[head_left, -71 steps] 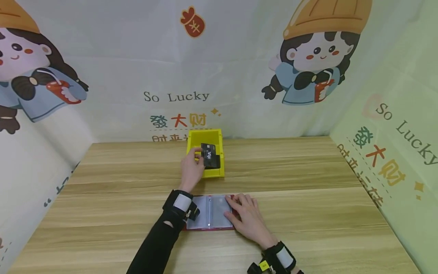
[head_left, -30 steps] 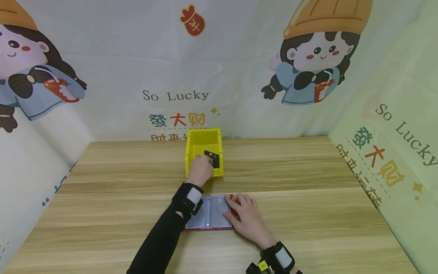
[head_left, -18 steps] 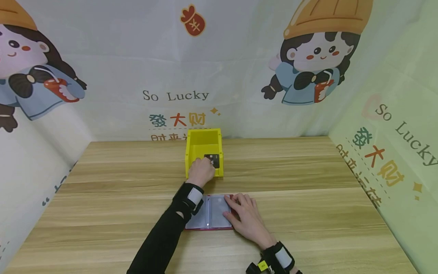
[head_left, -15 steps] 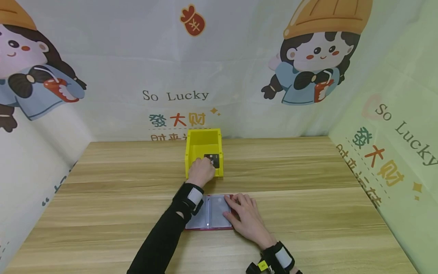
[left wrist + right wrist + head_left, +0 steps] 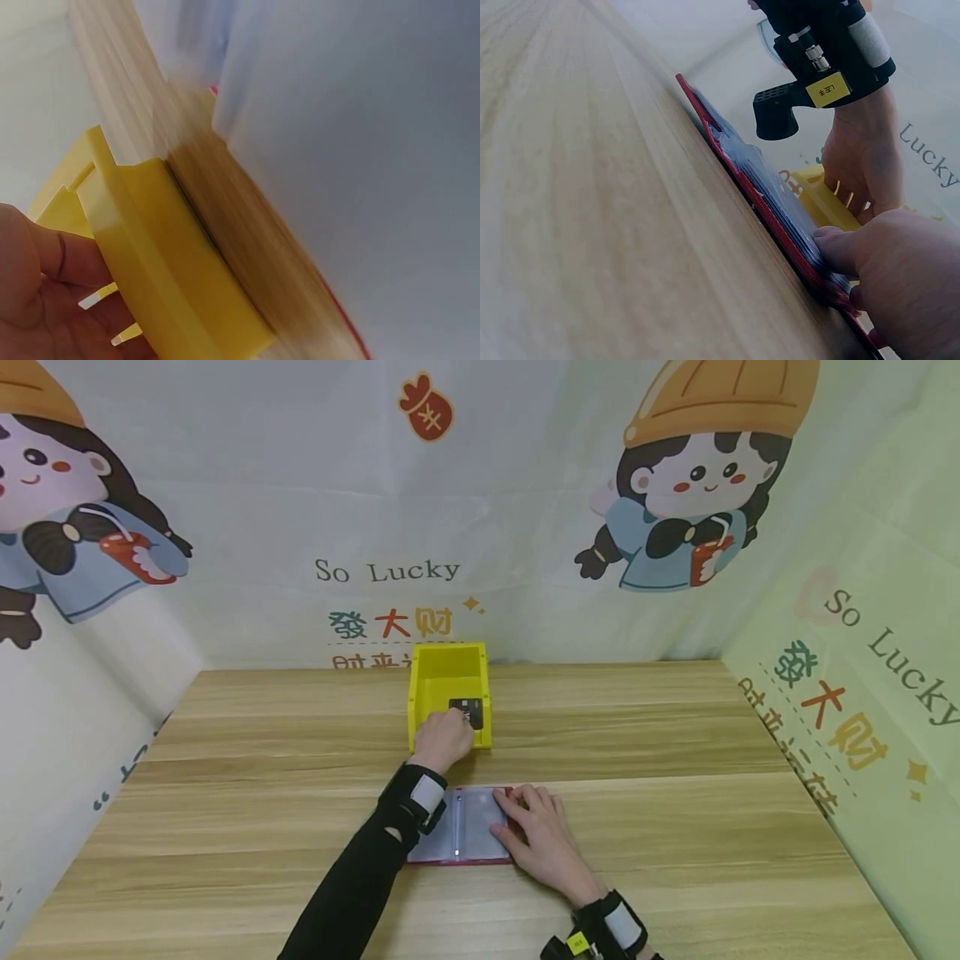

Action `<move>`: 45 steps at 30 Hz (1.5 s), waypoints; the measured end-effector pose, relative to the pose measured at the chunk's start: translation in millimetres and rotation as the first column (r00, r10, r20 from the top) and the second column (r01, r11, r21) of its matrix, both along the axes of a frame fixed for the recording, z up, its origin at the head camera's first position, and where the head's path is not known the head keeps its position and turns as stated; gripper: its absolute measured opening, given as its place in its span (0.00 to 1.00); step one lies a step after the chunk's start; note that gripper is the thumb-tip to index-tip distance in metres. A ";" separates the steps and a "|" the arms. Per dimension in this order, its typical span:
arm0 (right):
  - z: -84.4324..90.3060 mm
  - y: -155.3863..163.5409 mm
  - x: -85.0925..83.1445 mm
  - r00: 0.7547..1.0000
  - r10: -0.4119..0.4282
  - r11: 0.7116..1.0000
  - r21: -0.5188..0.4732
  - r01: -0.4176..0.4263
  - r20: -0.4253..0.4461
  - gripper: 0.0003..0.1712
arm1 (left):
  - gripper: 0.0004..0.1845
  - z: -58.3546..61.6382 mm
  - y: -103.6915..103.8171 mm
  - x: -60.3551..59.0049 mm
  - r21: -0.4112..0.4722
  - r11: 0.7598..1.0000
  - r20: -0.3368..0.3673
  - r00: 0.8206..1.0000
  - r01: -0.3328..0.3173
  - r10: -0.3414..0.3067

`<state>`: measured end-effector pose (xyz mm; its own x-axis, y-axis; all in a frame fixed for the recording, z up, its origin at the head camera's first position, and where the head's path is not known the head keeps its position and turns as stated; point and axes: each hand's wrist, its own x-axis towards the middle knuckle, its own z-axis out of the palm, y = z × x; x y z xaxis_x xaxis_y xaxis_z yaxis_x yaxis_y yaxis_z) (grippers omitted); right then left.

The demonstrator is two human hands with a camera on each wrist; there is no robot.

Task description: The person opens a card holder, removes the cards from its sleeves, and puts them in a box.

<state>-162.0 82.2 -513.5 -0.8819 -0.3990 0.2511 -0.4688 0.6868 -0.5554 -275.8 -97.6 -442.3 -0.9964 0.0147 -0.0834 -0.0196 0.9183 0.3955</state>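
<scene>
A yellow open bin [image 5: 448, 664] stands at the back middle of the wooden table [image 5: 675, 827]. My left hand [image 5: 442, 739] reaches over the bin's near wall, its fingers curled on the left edge of a black card [image 5: 468, 710] that lies low inside. In the left wrist view the curled fingers [image 5: 45, 300] sit against the bin wall [image 5: 172, 262]. A red card holder [image 5: 468, 827] with clear sleeves lies open in front of me. My right hand [image 5: 543, 839] rests flat on its right page, and its fingertips [image 5: 840, 251] press on the holder's edge [image 5: 742, 161].
Printed cloth walls with cartoon figures close in the table at the back, left and right. Bare wood lies on both sides of the bin and the holder. A black wrist camera [image 5: 825, 64] sits on my left wrist above the holder.
My left hand has brought the black card down from above the bin into it, and the card now lies flatter. My right hand has stayed on the holder.
</scene>
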 end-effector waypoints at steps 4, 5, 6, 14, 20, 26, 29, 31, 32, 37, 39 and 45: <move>0.2 -0.7 0.5 1.000 -0.001 1.000 0.000 0.001 0.007 0.26 | 0.16 0.6 0.2 2.1 0.004 1.000 0.011 1.000 0.001 -0.001; 0.2 -0.9 0.7 1.000 -0.001 1.000 0.001 0.001 0.008 0.26 | 0.17 1.1 0.3 2.8 0.008 1.000 0.010 1.000 0.001 -0.001; 0.1 -1.1 0.7 1.000 -0.001 1.000 0.002 0.001 0.008 0.26 | 0.17 1.6 0.4 3.4 0.010 1.000 0.005 1.000 0.001 -0.001; 0.2 -2.0 1.6 1.000 0.001 1.000 0.006 -0.001 0.010 0.26 | 0.17 3.5 0.2 6.1 0.006 1.000 0.019 1.000 0.003 -0.003; -0.7 -2.4 1.7 1.000 0.004 1.000 0.006 -0.004 0.004 0.26 | 0.17 0.3 -0.7 7.6 0.033 0.999 0.003 1.000 -0.002 0.002; -1.4 -2.6 2.2 1.000 0.003 1.000 0.008 -0.003 -0.002 0.26 | 0.14 -3.0 -3.5 12.5 0.102 0.995 -0.054 0.999 -0.001 0.006; -1.3 -2.6 2.3 1.000 0.004 1.000 0.002 -0.004 0.007 0.26 | 0.14 -5.4 -6.1 14.9 0.138 0.990 -0.091 0.996 0.018 -0.005; -1.5 -2.5 2.4 1.000 0.004 1.000 -0.001 -0.004 0.008 0.26 | 0.15 -5.8 -8.1 18.1 0.167 0.985 -0.124 0.992 0.036 -0.015; -1.8 -2.4 2.5 1.000 0.003 1.000 -0.003 -0.003 0.008 0.26 | 0.15 -6.1 -9.1 20.3 0.190 0.981 -0.143 0.990 0.046 -0.018; -3.2 -1.4 2.7 1.000 -0.004 1.000 0.002 0.004 0.006 0.26 | 0.16 -3.2 -11.8 39.6 0.294 0.950 -0.240 0.970 0.102 -0.030; -3.3 -1.0 2.3 1.000 -0.005 1.000 0.001 0.005 0.011 0.26 | 0.14 -2.9 -13.7 49.8 0.316 0.940 -0.268 0.962 0.130 -0.043; -0.4 0.3 0.7 1.000 -0.003 1.000 -0.020 0.003 0.018 0.26 | 0.07 -9.2 -26.7 80.9 0.315 0.923 -0.296 0.947 0.221 -0.126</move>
